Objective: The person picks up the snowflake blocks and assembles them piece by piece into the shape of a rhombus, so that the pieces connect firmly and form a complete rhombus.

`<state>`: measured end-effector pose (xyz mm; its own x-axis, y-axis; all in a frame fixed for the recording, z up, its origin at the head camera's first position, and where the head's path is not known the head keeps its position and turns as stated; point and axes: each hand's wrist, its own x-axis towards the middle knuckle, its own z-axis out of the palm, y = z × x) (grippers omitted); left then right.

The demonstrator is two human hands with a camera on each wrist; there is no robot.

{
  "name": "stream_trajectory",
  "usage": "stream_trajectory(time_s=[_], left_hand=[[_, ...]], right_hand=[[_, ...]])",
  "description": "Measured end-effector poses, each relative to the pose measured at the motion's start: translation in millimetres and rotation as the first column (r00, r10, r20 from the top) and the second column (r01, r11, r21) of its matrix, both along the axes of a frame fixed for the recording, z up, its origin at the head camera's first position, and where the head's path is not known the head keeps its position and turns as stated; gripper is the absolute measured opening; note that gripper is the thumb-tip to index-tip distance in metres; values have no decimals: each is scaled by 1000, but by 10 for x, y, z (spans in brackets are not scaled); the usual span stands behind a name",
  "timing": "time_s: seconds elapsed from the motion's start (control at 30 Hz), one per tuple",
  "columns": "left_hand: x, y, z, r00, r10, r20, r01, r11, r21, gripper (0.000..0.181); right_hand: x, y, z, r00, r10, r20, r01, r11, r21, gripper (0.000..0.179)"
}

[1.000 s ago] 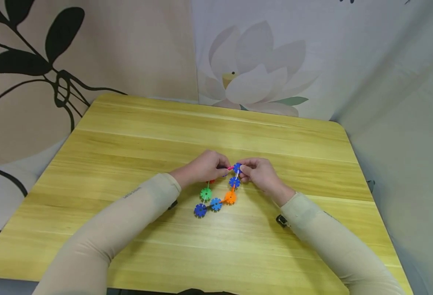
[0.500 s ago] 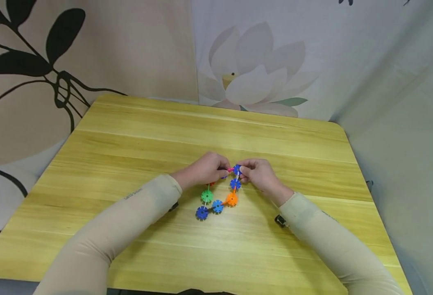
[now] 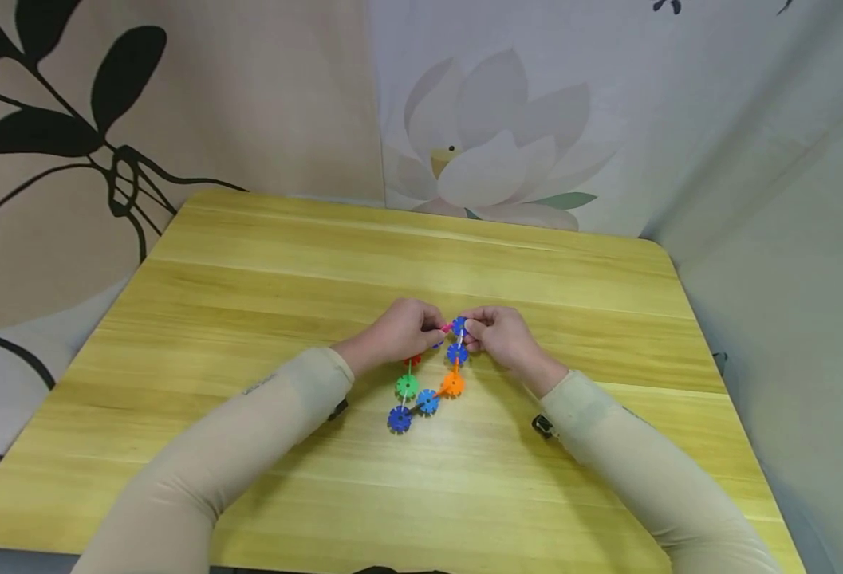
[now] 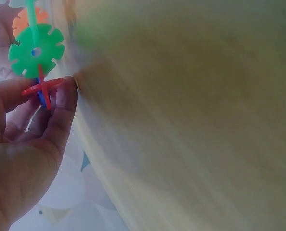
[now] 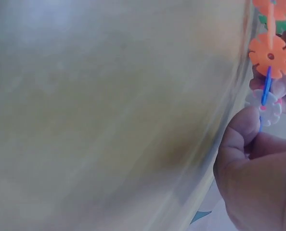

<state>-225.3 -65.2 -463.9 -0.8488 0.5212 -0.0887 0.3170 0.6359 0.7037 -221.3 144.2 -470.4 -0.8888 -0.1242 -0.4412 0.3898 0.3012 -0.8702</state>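
Observation:
A looped chain of notched plastic discs hangs between my two hands over the table. In the head view its pieces include a green disc point(image 3: 407, 387), a dark blue disc point(image 3: 399, 419), a light blue disc point(image 3: 427, 401) and an orange disc point(image 3: 453, 384). My left hand point(image 3: 405, 328) pinches the chain at its far left, beside a pink disc point(image 3: 447, 328); in the left wrist view, red pieces point(image 4: 43, 87) sit at the fingertips. With thumb and fingers, my right hand point(image 3: 509, 339) grips the blue disc point(image 3: 460, 325) joined to the pink one. Fingers partly hide both held discs.
The wooden table point(image 3: 285, 263) spreads out around both hands. Behind it stands a pale backdrop point(image 3: 306, 104) printed with leaves and a flower. Dark wrist straps point(image 3: 544, 426) show under the sleeves.
The lower part of the chain has swung slightly to the right. Both hands keep their hold and have hardly moved; the head view has shifted a little.

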Motion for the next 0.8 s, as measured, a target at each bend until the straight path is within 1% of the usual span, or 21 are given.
stream_trajectory(time_s=[0.17, 0.27, 0.37, 0.47, 0.57, 0.67, 0.8], left_hand=[[9, -1, -25, 1000, 23, -11, -23, 1000, 6, 9], [13, 11, -32, 999, 28, -16, -28, 1000, 2, 9], [12, 28, -35, 999, 49, -2, -49, 999, 5, 9], [3, 49, -45, 995, 94, 18, -94, 995, 21, 11], [-11, 69, -59, 988, 154, 26, -155, 987, 47, 13], [-18, 82, -75, 979, 203, 21, -204, 977, 64, 13], [-14, 84, -87, 974, 228, 16, -228, 971, 63, 12]], right_hand=[[-15, -2, 0, 999, -41, 12, 41, 998, -38, 29], [-42, -1, -12, 999, -30, 18, 31, 998, -52, 29], [-96, 3, -24, 1000, -1, 17, 2, 997, -83, 31], [-180, 4, -32, 1000, 23, 9, -22, 993, -117, 32], [-274, -1, -31, 999, 41, -13, -42, 991, -125, 32], [-339, -9, -27, 999, 48, -24, -50, 993, -110, 31], [-369, -19, -33, 998, 52, -17, -54, 994, -95, 31]])
